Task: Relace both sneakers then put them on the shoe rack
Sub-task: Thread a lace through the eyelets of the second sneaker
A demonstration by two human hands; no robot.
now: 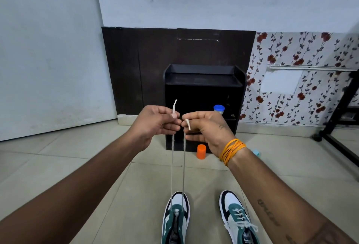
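Note:
Two green, white and black sneakers stand on the tiled floor at the bottom of the view. The left sneaker point(175, 219) has a white lace point(183, 166) through its lowest eyelets only, and both strands run taut straight up to my hands. My left hand point(155, 122) pinches one lace end, whose tip sticks up above the fingers. My right hand point(204, 127) pinches the other end beside it. The right sneaker point(238, 217) is fully laced with a bow. The black shoe rack point(204, 88) stands against the wall behind my hands.
An orange cup point(201, 151) sits on the floor in front of the rack. A blue-lidded jar point(219, 108) stands on a rack shelf. A black metal frame point(338, 125) stands at the right edge. A small light-blue object point(256, 153) lies near my right wrist.

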